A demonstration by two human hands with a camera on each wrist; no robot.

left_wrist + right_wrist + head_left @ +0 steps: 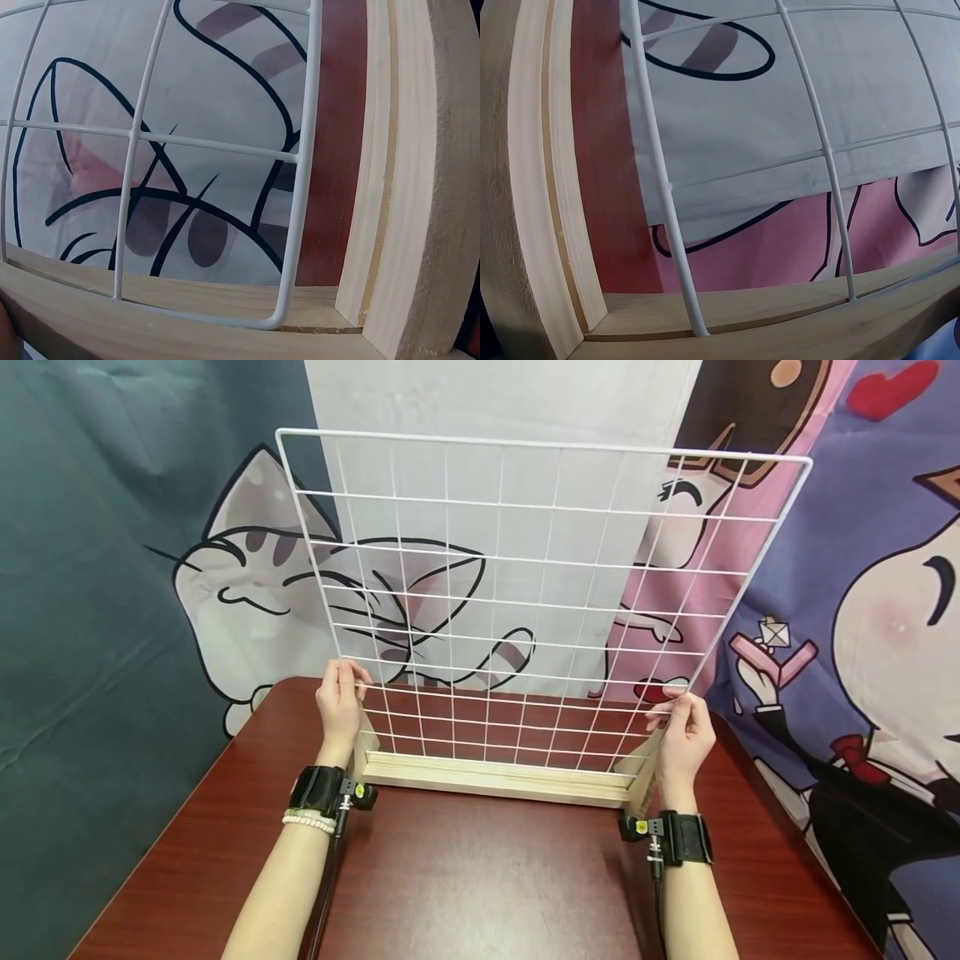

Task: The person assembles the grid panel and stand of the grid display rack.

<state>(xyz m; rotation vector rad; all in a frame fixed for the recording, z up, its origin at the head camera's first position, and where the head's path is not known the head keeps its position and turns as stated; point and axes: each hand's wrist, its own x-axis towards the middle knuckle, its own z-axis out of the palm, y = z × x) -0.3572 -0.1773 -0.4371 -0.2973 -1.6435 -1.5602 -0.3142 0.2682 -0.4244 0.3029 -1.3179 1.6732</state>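
We've got the white wire grid (525,602) upright, bottom edge seated in the wooden base (495,777) on the table (480,877). Left hand (341,702) and right hand (684,735) pinch its side edges just above the base.

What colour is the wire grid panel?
White; the wire grid panel shows best in the head view.

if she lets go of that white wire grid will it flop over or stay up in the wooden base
The wire grid is probably stiff and light: thin welded wires, holding flat while the left hand and right hand grip its side edges. It looks top-heavy over the narrow wooden base, so likely tippy unless seated in the groove.
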